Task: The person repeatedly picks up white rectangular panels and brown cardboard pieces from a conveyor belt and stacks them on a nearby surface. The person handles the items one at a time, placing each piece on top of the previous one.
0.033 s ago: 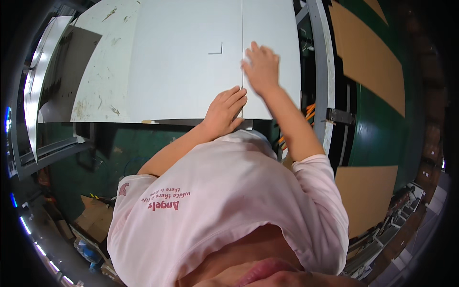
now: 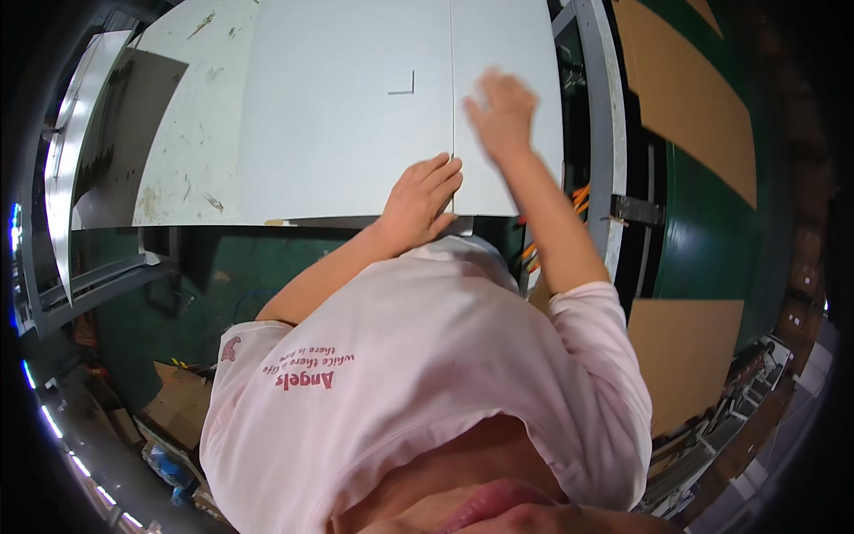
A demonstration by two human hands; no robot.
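Observation:
A large white sheet (image 2: 342,151), which looks like cardboard, lies on the table before me. A thin straight line runs from its near edge to the far side, right of the middle. Stretched out on the near edge beside this line is my left hand (image 2: 420,200); its fingertips reach the line and it holds nothing. To the right of the line, my right hand (image 2: 505,111) is over the sheet, smeared by motion. Its thumb and fingers are spread and nothing shows in them. Whether it touches the sheet I cannot tell.
A scuffed pale tabletop (image 2: 191,133) extends left of the sheet, with a bent white panel (image 2: 76,133) beyond it. Along the right runs a grey metal rail (image 2: 608,133). Past it, brown cardboard sheets (image 2: 689,98) lie on a green surface (image 2: 707,240).
My right hand has moved a little to the right and farther away, off the line. My left hand remains at the near edge by the line.

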